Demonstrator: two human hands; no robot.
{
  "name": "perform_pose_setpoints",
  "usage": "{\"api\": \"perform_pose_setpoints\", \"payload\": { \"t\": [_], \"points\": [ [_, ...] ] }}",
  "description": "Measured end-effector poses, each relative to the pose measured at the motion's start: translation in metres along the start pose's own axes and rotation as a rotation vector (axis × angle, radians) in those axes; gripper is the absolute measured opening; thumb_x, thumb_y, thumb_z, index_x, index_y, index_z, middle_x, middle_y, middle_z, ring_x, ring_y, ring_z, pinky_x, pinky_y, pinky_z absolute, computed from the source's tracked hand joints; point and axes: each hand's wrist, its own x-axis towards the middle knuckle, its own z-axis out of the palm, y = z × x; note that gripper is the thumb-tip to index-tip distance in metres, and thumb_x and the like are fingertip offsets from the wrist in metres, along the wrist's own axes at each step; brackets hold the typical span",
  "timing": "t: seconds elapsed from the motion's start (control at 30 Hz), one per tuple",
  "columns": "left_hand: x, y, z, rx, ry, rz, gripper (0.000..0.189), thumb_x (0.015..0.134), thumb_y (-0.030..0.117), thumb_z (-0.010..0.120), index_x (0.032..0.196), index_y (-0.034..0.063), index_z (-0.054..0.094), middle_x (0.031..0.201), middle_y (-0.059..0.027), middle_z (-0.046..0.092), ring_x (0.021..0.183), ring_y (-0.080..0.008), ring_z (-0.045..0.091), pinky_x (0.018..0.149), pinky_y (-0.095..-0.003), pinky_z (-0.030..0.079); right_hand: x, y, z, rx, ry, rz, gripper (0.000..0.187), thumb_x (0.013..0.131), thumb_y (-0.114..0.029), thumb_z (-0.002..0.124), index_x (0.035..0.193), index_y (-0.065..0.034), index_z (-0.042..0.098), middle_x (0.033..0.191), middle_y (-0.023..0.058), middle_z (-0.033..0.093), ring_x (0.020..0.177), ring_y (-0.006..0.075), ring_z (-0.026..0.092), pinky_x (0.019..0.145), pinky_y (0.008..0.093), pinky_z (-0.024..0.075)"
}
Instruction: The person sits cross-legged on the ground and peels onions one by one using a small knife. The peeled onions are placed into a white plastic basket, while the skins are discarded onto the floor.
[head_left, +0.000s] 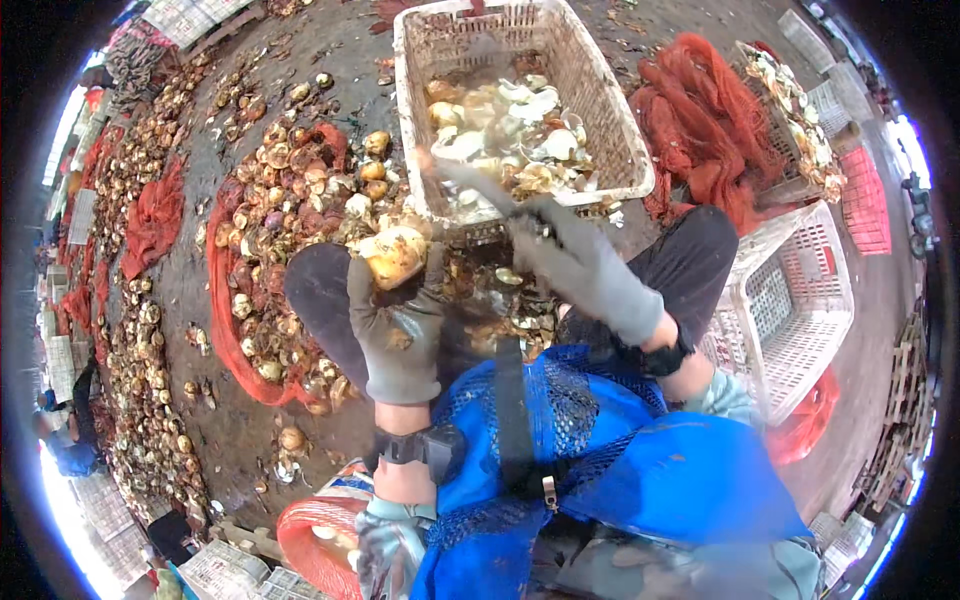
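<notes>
My left hand (397, 322), in a grey work glove, holds a large yellowish-brown bulb (394, 256), which looks like an onion with dirty skin. My right hand (574, 259), also gloved, grips a blurred tool (472, 180), probably a knife, with its blade pointing up and left over the near rim of a dirty white plastic crate (637, 187). In that crate lie pale peeled pieces (536, 105) and several yellowish bulbs (448, 114). Loose skins and scraps (510, 277) cover the ground between my knees.
To the left, bulbs (300, 195) spill from a red mesh sack (225, 337). Red netting (705, 127) lies right of the crate. An empty white crate (795, 315) tilts by my right knee. A red mesh sack (315, 540) with pale bulbs stands at lower left.
</notes>
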Motion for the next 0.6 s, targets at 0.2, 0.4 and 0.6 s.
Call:
{"api": "perform_pose_setpoints", "payload": {
  "t": [0.2,0.4,0.6],
  "points": [
    [-0.001,0.006,0.009,0.052,0.113,0.023,0.039,0.098,0.026,0.054,0.125,-0.0025,0.051,0.124,-0.0137,0.057,0.115,-0.0248,0.056,0.101,-0.0405,0.047,-0.031,-0.021,0.006,-0.201,-0.126,-0.251,0.013,0.089,-0.008,0.058,0.098,0.0018,0.057,0.099,0.0179,0.057,0.064,0.0301,0.06,0.055,0.0393,0.0475],
    [-0.008,0.0,0.018,0.257,0.096,0.094,0.033,0.097,0.021,0.055,0.123,0.0012,0.052,0.118,-0.0098,0.059,0.106,-0.0204,0.06,0.091,-0.0345,0.05,-0.03,-0.022,0.018,-0.219,-0.056,-0.182,0.019,0.09,-0.016,0.057,0.103,-0.0017,0.055,0.079,0.0192,0.061,0.066,0.0361,0.062,0.055,0.045,0.0477],
    [-0.004,-0.012,0.033,0.877,0.171,0.412,0.045,0.091,0.013,0.064,0.128,0.0021,0.04,0.112,-0.0099,0.058,0.099,-0.0203,0.061,0.084,-0.0322,0.052,-0.019,-0.025,0.023,-0.389,0.102,-0.379,0.022,0.091,-0.022,0.057,0.103,-0.0043,0.051,0.069,0.0186,0.06,0.063,0.0379,0.061,0.055,0.0462,0.0473]
  ]
}}
